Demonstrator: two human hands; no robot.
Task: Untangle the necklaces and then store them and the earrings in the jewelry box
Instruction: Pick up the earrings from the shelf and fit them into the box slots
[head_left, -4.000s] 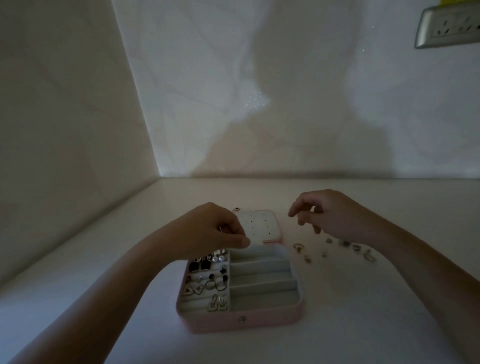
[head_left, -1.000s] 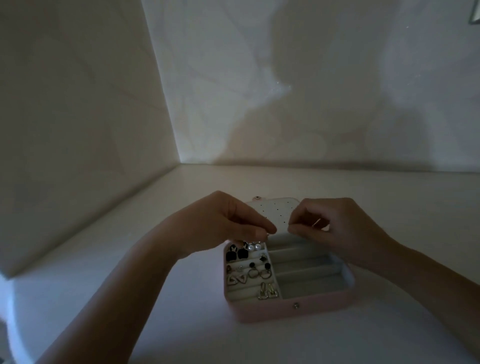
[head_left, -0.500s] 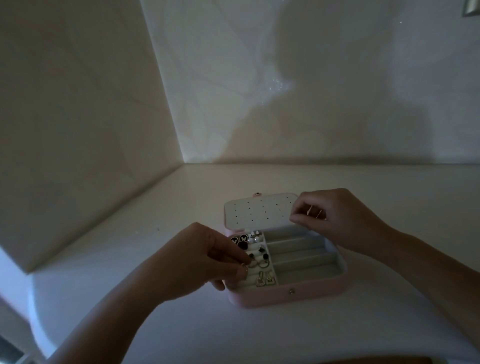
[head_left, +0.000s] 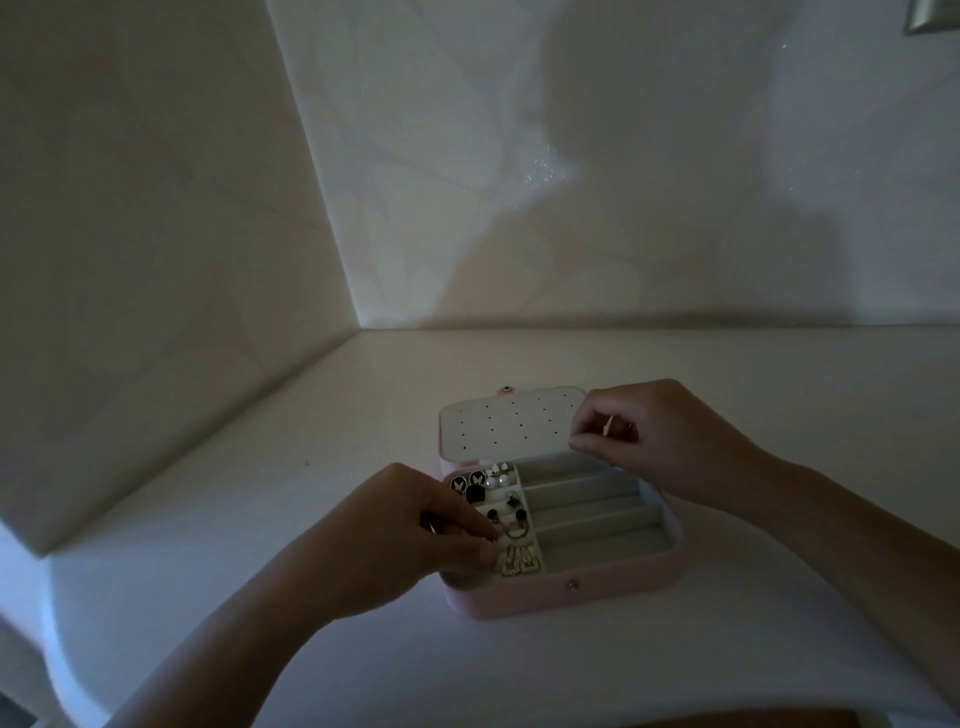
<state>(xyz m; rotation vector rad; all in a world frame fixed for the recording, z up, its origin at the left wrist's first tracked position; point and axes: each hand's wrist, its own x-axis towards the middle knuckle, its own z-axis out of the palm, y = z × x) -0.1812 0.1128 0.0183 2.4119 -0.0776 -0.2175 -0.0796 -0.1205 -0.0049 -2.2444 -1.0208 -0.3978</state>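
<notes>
Dim, wide view down onto a pale counter (head_left: 260, 597) set into a corner between two pale walls. Mid-counter, well out from the back corner and nearer the front edge, a pink jewelry box (head_left: 613, 590), open, with a white lid (head_left: 498, 423) dotted with rows of small holes and tipped back toward the rear wall. Inside, long padded troughs across the right side and narrow compartments down the left side, filled with earrings (head_left: 475, 486): black-and-white ones toward the back, a gold hoop (head_left: 516, 530) in the middle, a gold rectangular pair (head_left: 519, 564) at the front. No necklace anywhere in view. Left hand (head_left: 395, 535) reaching in over the box's front-left corner, fingers curled, thumb and forefinger tips pressed together just beside the hoop; cannot tell whether gripping anything. Right hand (head_left: 670, 431) over the box's back-right corner, at the lid's right edge, fingers curled in a pinch on a small pale piece (head_left: 609, 425), probably an earring, too small to make out. On handling, as a judgement: earrings very light, hard and slippery, easily dropped or flicked away, best taken by the body or hoop with fingertips rather than by a thin post. Box probably light enough to slide under a push, so better steadied by a side wall.
</notes>
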